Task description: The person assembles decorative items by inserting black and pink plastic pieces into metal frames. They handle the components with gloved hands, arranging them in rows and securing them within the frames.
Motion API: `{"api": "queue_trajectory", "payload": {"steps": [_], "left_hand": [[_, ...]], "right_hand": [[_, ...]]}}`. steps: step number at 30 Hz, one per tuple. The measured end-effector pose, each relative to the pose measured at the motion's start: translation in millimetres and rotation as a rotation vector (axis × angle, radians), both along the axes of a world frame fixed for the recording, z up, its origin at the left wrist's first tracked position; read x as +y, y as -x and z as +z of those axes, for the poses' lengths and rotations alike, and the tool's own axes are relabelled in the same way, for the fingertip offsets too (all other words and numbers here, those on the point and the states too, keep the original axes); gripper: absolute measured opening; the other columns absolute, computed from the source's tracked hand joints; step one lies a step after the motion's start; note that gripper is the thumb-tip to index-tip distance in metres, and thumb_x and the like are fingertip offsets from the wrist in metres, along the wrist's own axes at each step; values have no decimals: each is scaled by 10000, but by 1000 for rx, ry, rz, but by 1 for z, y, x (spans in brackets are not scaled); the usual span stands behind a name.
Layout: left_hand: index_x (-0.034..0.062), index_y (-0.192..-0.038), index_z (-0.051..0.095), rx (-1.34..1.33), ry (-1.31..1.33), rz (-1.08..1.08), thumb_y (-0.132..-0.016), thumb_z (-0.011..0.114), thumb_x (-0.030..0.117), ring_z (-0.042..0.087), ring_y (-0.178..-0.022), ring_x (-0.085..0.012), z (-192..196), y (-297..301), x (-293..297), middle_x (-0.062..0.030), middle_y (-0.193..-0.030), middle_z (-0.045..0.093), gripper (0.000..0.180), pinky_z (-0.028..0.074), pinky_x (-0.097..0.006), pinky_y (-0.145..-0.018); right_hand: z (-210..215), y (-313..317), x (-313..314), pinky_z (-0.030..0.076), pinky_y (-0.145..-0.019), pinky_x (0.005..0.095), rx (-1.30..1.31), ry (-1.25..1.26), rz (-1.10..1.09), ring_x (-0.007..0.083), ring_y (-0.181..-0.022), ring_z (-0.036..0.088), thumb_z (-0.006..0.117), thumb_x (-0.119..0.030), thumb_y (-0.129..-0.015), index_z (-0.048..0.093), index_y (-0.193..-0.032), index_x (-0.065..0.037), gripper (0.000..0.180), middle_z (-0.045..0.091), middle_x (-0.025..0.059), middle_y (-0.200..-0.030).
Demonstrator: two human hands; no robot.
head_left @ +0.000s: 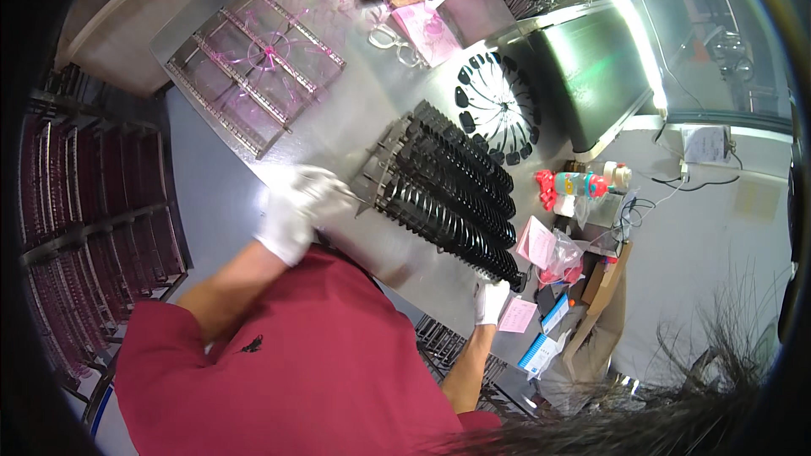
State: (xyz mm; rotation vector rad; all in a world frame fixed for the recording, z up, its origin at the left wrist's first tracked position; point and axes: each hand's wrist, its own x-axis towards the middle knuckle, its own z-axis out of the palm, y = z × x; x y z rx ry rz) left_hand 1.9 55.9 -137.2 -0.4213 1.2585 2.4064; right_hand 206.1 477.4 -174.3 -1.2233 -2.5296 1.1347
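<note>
A rack (376, 171) of several rows of glossy black curved parts (456, 194) lies slantwise on the metal table. My left hand (308, 198), in a white glove, is beside the rack's left end. Its fingers are drawn together toward a thin bar there; glare hides what they pinch, if anything. My right hand (492, 300), also gloved in white, is closed at the rack's near right corner, by the end of the nearest row. Behind the rack lies a round wheel of black paddle-shaped pieces (498, 108) on thin stems.
A metal frame (245, 76) with pink strands lies at the far left of the table (338, 110). Scissors (390, 44) and pink paper (427, 34) are at the back. A bottle (583, 185) and blue boxes (541, 353) stand right. Loaded racks (93, 211) fill the left side.
</note>
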Motion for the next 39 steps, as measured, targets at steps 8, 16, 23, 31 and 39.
{"api": "queue_trajectory", "payload": {"steps": [8,16,23,31,39], "left_hand": [[13,-1049,673,65,214,-114,-1070,675,137,573,-562,-85,-6,22,4,-20,-757,650,126,443,-245,-494],[29,-935,676,440,469,-182,-1051,677,178,524,-515,-82,-127,13,18,-14,-681,602,189,390,-250,-482],[-1,-1178,780,-132,426,-189,-1039,718,200,521,-618,-54,-118,-3,3,20,-746,654,252,397,-240,-544],[-45,-1406,653,232,764,-270,-982,566,-41,642,-1251,-261,-112,-26,-7,-147,-1299,695,433,467,-369,-1124],[19,-1052,727,869,1299,-467,-739,739,-18,715,-806,-351,-94,-2,-5,-168,-945,721,315,565,-405,-715]], "right_hand": [[40,32,-23,341,-510,312,19,-29,43,71,-552,458,711,-111,-920,698,-781,-78,144,554,-47,-620],[-29,-10,-67,593,-712,442,-332,-2,144,304,-741,773,666,-85,-811,795,-1023,-29,254,766,214,-822],[-20,7,-61,619,-887,387,-795,-64,770,338,-860,796,768,-219,-880,783,-1101,-42,283,801,165,-926],[-36,124,235,540,-1032,416,-191,-470,168,351,-1148,713,662,-220,-948,720,-1221,-8,351,756,212,-1170],[-93,161,305,584,-908,523,-389,-565,-9,477,-942,749,668,-333,-910,744,-976,48,394,755,312,-971]]}}
